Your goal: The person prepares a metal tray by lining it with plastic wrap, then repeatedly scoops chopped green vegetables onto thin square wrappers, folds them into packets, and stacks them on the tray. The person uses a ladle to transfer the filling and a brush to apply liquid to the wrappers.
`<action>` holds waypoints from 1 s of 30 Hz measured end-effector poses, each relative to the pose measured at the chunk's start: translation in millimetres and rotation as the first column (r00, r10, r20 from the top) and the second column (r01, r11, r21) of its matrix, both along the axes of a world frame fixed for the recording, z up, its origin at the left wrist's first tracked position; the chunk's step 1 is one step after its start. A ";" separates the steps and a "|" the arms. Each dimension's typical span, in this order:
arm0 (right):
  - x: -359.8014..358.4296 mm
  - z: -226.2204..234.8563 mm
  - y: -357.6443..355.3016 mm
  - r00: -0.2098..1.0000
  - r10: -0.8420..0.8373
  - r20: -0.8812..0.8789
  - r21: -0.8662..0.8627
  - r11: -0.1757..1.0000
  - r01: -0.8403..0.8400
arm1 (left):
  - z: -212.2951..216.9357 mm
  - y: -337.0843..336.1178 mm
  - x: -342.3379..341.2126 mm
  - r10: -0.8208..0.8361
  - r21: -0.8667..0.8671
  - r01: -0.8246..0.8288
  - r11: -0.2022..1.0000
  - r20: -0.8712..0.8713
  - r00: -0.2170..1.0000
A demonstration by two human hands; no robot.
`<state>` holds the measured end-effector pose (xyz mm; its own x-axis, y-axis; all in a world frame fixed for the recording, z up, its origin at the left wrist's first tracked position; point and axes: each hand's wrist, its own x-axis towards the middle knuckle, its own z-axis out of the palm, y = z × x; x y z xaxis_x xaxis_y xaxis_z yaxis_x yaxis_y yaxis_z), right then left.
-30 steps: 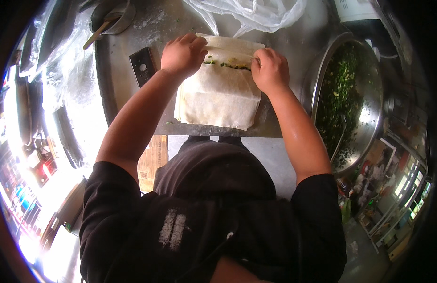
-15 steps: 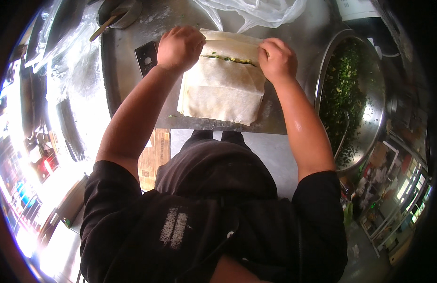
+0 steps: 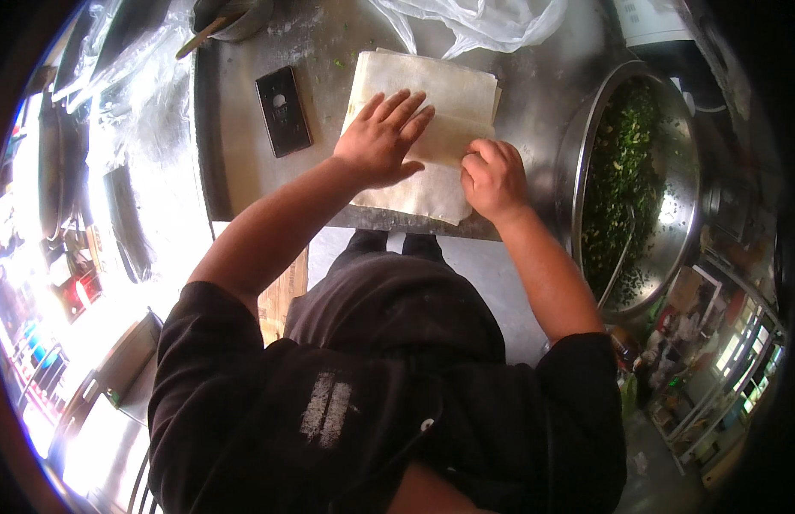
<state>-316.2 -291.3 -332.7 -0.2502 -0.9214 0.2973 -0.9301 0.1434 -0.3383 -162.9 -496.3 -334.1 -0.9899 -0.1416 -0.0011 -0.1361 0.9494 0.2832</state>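
A stack of thin, pale dough sheets lies on the metal table in front of me. My left hand rests flat across the sheets, fingers spread and pointing away. Its palm is on the left half of the stack. At the right side, my right hand has its fingers curled and pinched on a dough edge. What exactly lies between those fingertips is mostly hidden. No filling shows on the dough.
Right of the stack stands a large steel bowl of chopped greens with a utensil handle in it. A black phone lies to the left. White plastic bags and a pot with a wooden handle are farther back.
Both hands have come nearer to me from the dough's far edge. The line of green filling is now covered by dough. My left hand has opened from a closed grip and lies flat.
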 end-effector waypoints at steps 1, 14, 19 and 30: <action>-0.5 -1.3 0.2 1.000 0.011 -0.009 -0.010 1.000 -0.011 | -7.2 -0.1 -5.2 -0.011 -0.002 0.011 1.000 0.052 0.999; -4.0 14.4 -10.7 0.992 -0.058 0.111 -0.175 0.982 0.077 | -24.1 -20.8 4.2 -0.064 0.101 0.110 0.989 -0.377 0.924; 7.4 5.7 1.9 0.996 0.013 0.086 -0.043 0.999 -0.009 | -10.5 -18.3 25.7 -0.152 0.008 0.166 0.986 -0.362 0.920; 8.7 -26.1 -34.9 1.000 -0.012 -0.009 0.279 0.960 0.014 | -23.6 -8.9 -7.1 -0.064 0.005 0.064 0.998 0.010 0.998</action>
